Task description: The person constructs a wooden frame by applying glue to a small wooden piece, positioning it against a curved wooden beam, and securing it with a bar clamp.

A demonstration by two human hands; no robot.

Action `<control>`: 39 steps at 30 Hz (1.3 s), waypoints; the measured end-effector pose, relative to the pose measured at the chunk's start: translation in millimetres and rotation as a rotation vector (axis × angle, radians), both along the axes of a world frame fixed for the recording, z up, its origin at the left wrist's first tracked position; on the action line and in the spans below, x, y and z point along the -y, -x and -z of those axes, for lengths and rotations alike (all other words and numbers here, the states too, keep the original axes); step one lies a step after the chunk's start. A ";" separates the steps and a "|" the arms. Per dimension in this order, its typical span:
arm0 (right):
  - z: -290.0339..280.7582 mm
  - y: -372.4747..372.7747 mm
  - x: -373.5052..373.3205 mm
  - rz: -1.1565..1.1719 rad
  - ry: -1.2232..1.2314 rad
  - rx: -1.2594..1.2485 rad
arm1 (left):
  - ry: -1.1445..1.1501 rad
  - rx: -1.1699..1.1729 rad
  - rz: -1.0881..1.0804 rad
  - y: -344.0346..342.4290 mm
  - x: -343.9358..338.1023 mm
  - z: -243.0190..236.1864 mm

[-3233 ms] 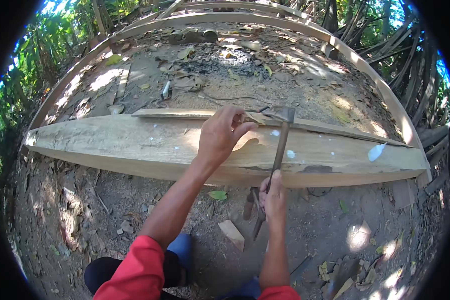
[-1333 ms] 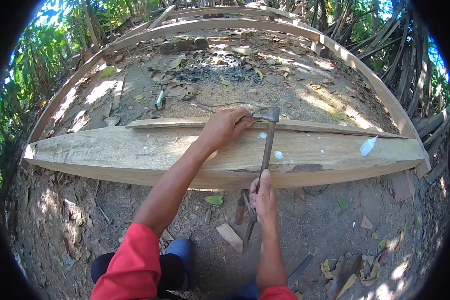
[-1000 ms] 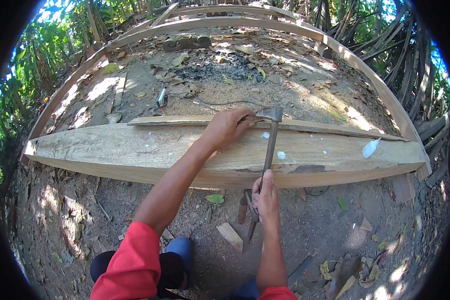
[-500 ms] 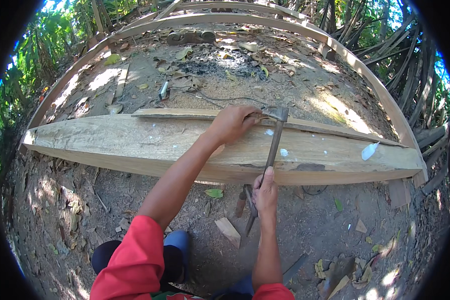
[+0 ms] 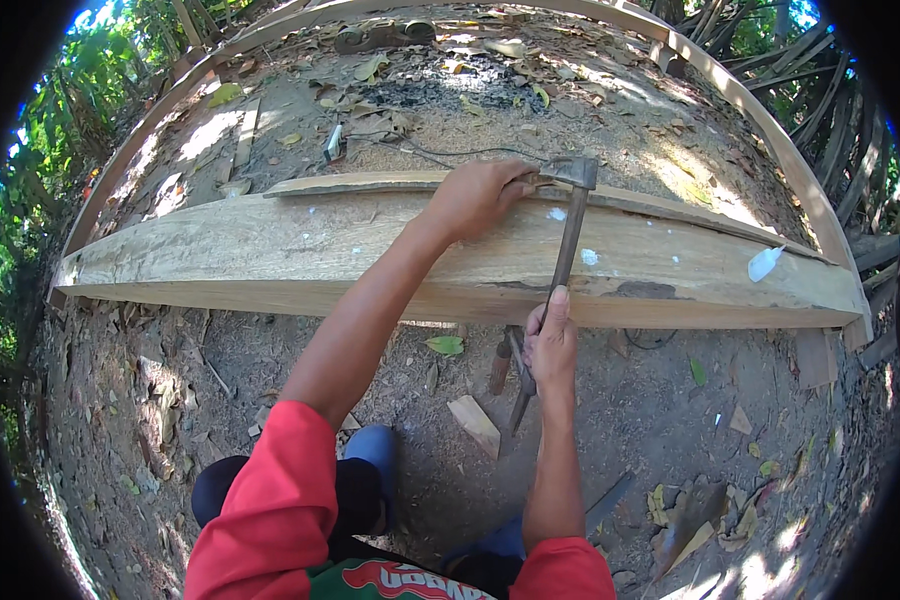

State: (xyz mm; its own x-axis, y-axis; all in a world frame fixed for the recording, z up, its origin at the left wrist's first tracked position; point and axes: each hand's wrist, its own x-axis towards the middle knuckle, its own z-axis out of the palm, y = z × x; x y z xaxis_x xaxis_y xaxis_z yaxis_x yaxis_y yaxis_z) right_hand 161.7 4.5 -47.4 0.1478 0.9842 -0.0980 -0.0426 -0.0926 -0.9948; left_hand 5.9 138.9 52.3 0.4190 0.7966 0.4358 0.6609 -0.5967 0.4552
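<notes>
Across the middle of the view, on the leaf-strewn dirt ground [image 5: 370, 560], a long, pale, tapering wooden timber [image 5: 240, 250] is lying crosswise, and a thin, rough-edged wooden strip [image 5: 360, 183] is resting along its far edge. Over that edge, the bare left hand [image 5: 478, 198] is reaching with its fingers bent toward the strip, just beside the metal head of a long-handled tool [image 5: 572, 225]; whether the fingers are pinching anything cannot be told. The bare right hand [image 5: 553, 350] is wrapping firmly around the tool's slender dark handle at the timber's near side, its thumb pointing up along the shaft. The tool is slanting over the timber, its head sitting by the strip and its lower end pointing at the ground. Toward the timber's right end, a small white plastic bottle [image 5: 765, 263] is lying on the top face. Nearer the person, a pale, angular wood offcut [image 5: 475, 425] is lying on the dirt, and a blue boot [image 5: 373, 452] is showing beside it to the left.
</notes>
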 end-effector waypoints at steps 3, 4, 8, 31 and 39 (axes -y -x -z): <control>2.2 -0.7 -0.2 0.003 -0.025 0.013 | -0.032 -0.013 0.015 -0.9 -1.2 1.1; 2.8 0.5 -0.1 -0.003 -0.020 0.010 | -0.066 -0.010 0.015 1.2 -1.5 2.5; 0.5 -1.0 -1.8 -0.013 -0.004 0.026 | -0.068 0.013 0.007 -1.4 -0.9 3.1; 1.4 0.5 -2.2 0.019 -0.018 0.061 | -0.101 -0.054 -0.070 -5.7 -1.2 8.9; -0.4 0.1 -0.9 0.021 -0.022 0.084 | -0.081 -0.069 -0.081 -4.8 -1.8 8.9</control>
